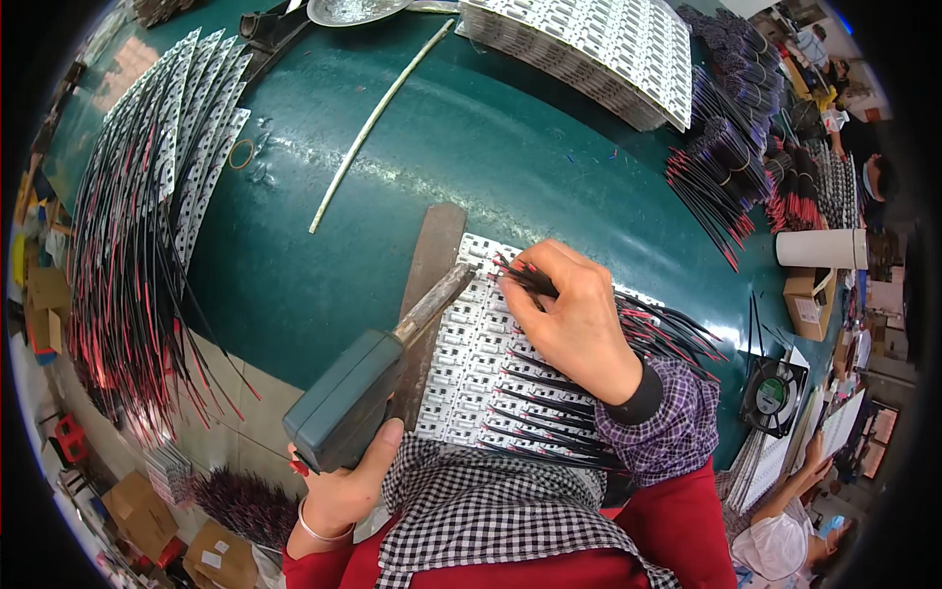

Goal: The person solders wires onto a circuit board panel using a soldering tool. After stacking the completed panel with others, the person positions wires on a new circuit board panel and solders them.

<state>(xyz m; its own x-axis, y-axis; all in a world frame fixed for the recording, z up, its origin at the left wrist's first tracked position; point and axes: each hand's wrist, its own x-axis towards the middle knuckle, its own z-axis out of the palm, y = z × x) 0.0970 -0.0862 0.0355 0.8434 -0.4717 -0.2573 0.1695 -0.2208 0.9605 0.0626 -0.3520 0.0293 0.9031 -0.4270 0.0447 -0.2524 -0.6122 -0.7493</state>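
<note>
Head view shows a dark green worktop filling most of the frame. Along its left edge lies a fanned spread of finished white strips with red and black wires; at the far edge sits a stack of bare white circuit strips, with bundles of loose wires toward the far right corner. At the near edge, a panel of white circuit strips lies flat under both hands. The left hand is closed around the grey-green handle of a soldering iron, its metal tip reaching the panel's far end. The right hand pinches a bunch of red and black wire leads right at that tip. With fingertips this close to the hot tip, a slip could burn them, and a lead drifting sideways could bridge neighbouring pads.
</note>
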